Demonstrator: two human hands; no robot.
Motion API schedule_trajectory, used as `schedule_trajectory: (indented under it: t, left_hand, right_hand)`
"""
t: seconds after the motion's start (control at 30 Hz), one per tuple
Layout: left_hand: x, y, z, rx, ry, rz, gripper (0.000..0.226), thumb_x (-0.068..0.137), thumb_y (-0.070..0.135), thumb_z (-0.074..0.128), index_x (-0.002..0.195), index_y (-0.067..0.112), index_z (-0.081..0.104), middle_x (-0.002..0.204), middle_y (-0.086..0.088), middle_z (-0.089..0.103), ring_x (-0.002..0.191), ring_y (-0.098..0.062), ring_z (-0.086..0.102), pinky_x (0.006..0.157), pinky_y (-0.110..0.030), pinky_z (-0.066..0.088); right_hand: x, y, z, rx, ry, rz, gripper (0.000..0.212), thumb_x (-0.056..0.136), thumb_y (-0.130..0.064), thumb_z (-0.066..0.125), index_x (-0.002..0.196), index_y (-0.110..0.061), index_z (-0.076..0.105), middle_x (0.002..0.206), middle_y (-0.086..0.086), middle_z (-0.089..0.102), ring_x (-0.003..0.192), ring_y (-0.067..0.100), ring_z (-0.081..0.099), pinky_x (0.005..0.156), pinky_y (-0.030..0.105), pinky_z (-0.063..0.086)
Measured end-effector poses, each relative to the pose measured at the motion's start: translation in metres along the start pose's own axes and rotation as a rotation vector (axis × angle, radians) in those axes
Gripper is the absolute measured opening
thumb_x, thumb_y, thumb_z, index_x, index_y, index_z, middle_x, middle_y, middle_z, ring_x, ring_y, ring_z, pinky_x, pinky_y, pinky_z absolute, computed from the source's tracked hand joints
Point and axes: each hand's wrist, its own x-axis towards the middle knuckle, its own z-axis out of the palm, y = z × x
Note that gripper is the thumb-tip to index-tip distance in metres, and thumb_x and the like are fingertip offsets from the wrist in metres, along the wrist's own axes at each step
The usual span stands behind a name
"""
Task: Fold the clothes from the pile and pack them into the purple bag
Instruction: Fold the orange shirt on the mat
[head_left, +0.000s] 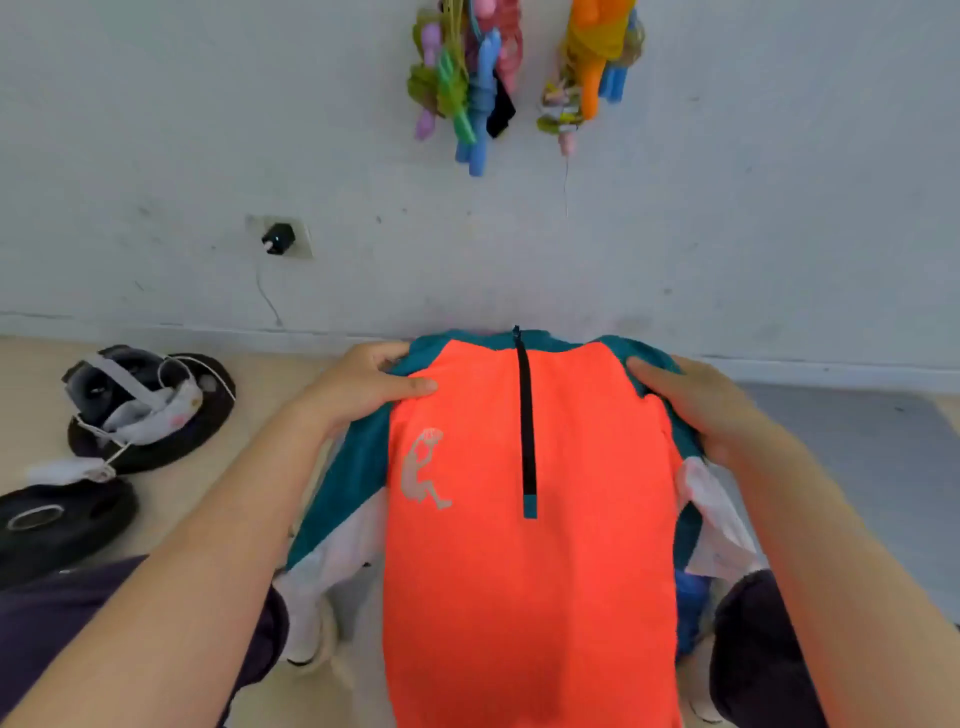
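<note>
Left hand (363, 384) and right hand (711, 405) each grip a shoulder of the orange-and-teal zip-neck shirt (524, 545), held up in front of the white wall (727, 234). Shirt blocks the view below. Black weight plates (57, 525) lie on the floor at left; colourful fabric bundles (467, 83) hang on the wall.

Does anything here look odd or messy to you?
The orange top looks fine, held up by the left hand and right hand. Odd bits: weight plates lying on the floor with white straps tangled over them.
</note>
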Motion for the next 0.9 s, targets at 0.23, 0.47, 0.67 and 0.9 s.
schedule_trajectory:
  t: [0.23, 0.47, 0.67, 0.9]
  left_hand:
    - [0.059, -0.271, 0.093, 0.159, -0.077, -0.591, 0.04, 0.084, 0.017, 0.077, 0.121, 0.008, 0.067, 0.111, -0.001, 0.068, 0.106, -0.017, 0.064, 0.095, -0.026, 0.047]
    - [0.084, -0.358, 0.125, 0.134, -0.099, -0.738, 0.052, 0.075, 0.059, 0.073, 0.092, 0.01, 0.071, 0.086, 0.007, 0.068, 0.08, -0.011, 0.061, 0.073, -0.026, 0.046]
    - [0.113, -0.339, 0.113, 0.055, 0.063, -0.536, 0.006, 0.09, 0.029, 0.069, 0.087, 0.026, 0.071, 0.085, 0.0, 0.071, 0.078, -0.015, 0.064, 0.071, -0.027, 0.05]
    - [0.12, -0.326, 0.11, 0.645, 0.132, -0.188, 0.072, 0.089, 0.029, 0.065, 0.152, 0.026, 0.029, 0.15, -0.007, 0.039, 0.138, -0.027, 0.033, 0.114, -0.044, 0.028]
  right_hand:
    - [0.101, 0.26, 0.057, -0.446, -0.101, 0.331, 0.021, 0.089, -0.009, 0.067, 0.075, 0.007, 0.061, 0.065, 0.009, 0.053, 0.046, 0.005, 0.046, 0.051, 0.024, 0.037]
    - [0.133, 0.342, 0.081, -0.493, -0.131, 0.478, 0.05, 0.085, -0.045, 0.07, 0.06, -0.011, 0.042, 0.056, 0.001, 0.04, 0.054, 0.014, 0.039, 0.05, 0.026, 0.029]
    - [0.149, 0.315, 0.064, -0.337, -0.201, 0.45, 0.018, 0.081, -0.032, 0.076, 0.078, -0.015, 0.072, 0.07, 0.004, 0.069, 0.059, 0.011, 0.06, 0.058, 0.028, 0.049]
    - [0.164, 0.302, 0.065, -0.59, 0.055, 0.201, 0.05, 0.081, -0.034, 0.075, 0.125, -0.022, 0.055, 0.099, 0.0, 0.061, 0.088, 0.016, 0.059, 0.083, 0.023, 0.049]
